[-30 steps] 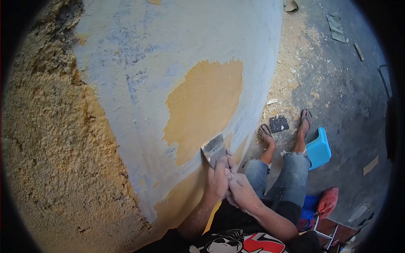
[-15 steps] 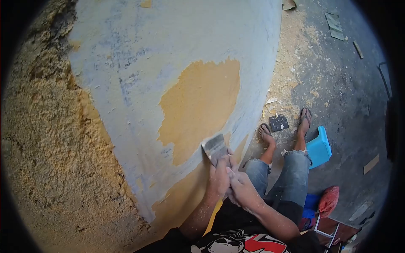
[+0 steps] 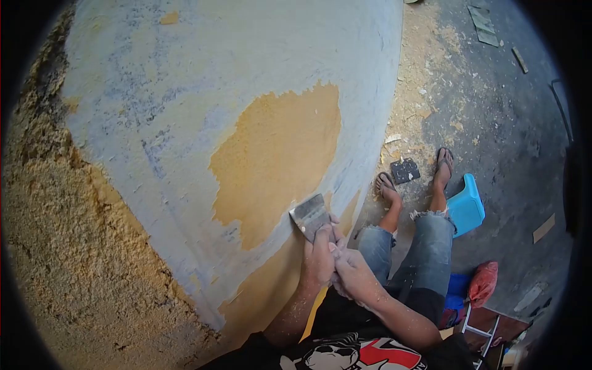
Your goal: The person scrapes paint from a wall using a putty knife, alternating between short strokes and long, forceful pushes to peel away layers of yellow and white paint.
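A scraper (image 3: 311,217) with a broad metal blade is held in both hands, its blade up against the pale wall surface (image 3: 185,154). My left hand (image 3: 318,260) wraps its handle just below the blade, thumb up along the back. Below and to the right, my right hand (image 3: 356,274) closes round the lower handle, touching the left; the handle itself is mostly hidden. Dust whitens the fingers. Just above the blade spreads a ragged-edged orange-yellow patch (image 3: 280,160) where the pale layer is off. More yellow surface (image 3: 265,293) shows beneath the hands.
Rough, crumbly yellow material (image 3: 80,246) borders the wall on the left. Flakes litter the grey floor (image 3: 493,129) at right. A light-blue plastic stool (image 3: 467,209) stands beside my legs, near a dark square piece (image 3: 405,171) and a red plastic bag (image 3: 483,282).
The wall and its yellow patch have shifted left in view. The scraper blade sits slightly higher and further left in view, lower relative to the patch; both hands keep their grip.
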A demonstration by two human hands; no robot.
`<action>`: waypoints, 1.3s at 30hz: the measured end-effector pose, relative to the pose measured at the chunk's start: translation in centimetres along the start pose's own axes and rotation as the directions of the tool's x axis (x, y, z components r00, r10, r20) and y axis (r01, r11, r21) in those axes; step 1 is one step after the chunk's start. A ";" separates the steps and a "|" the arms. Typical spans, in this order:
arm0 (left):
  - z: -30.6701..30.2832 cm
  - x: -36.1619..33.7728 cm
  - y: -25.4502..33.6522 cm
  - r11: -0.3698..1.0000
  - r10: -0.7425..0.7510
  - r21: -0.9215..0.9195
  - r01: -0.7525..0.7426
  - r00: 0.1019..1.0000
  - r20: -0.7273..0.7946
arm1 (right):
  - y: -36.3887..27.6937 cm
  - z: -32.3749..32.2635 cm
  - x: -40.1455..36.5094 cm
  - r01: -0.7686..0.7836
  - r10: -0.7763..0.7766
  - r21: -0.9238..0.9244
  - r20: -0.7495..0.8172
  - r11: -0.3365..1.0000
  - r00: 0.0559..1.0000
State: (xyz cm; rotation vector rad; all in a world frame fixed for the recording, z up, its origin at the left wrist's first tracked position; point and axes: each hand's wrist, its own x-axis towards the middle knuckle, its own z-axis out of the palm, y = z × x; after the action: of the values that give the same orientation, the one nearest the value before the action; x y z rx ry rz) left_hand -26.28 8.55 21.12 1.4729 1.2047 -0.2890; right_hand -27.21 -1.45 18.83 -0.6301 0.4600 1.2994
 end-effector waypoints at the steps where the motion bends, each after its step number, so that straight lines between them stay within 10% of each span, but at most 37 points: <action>1: -0.1 0.8 0.6 0.999 0.031 0.021 -0.031 0.999 -0.007 | 0.0 0.4 1.1 0.117 -0.119 -0.076 -0.033 0.990 0.992; 5: 0.4 0.9 0.5 0.954 0.152 0.260 -0.151 0.988 0.016 | -2.2 0.2 0.1 0.116 -0.116 -0.017 -0.067 0.993 0.991; 9: 0.1 -0.5 -1.5 0.997 -0.064 -0.056 0.062 0.997 -0.032 | 1.4 -1.4 -0.2 0.010 -0.012 -0.123 -0.016 0.992 1.000; 17: -0.6 0.1 -4.1 0.997 0.043 -0.068 -0.042 0.999 0.009 | 3.9 -2.5 0.5 0.178 -0.179 -0.122 0.002 0.976 0.984; 19: -1.4 0.0 -5.8 0.998 0.046 -0.051 -0.044 0.998 0.038 | 4.5 -3.9 0.5 -0.003 0.017 -0.127 0.105 0.992 0.994; 24: 1.2 1.5 -6.5 0.979 0.152 -0.141 -0.147 0.988 0.024 | 4.2 -9.0 3.0 0.340 -0.280 -0.348 0.210 0.874 0.937; 39: 2.2 4.7 -6.6 0.951 0.282 -0.136 -0.277 0.959 0.022 | 2.4 -9.3 6.1 0.310 -0.358 -0.618 0.049 0.722 0.932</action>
State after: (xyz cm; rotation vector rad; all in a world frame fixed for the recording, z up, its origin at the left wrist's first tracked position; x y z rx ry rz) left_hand -28.43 7.90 13.04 1.4917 0.9478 -0.0457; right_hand -27.90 -2.78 7.51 -1.2608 -0.0525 1.0626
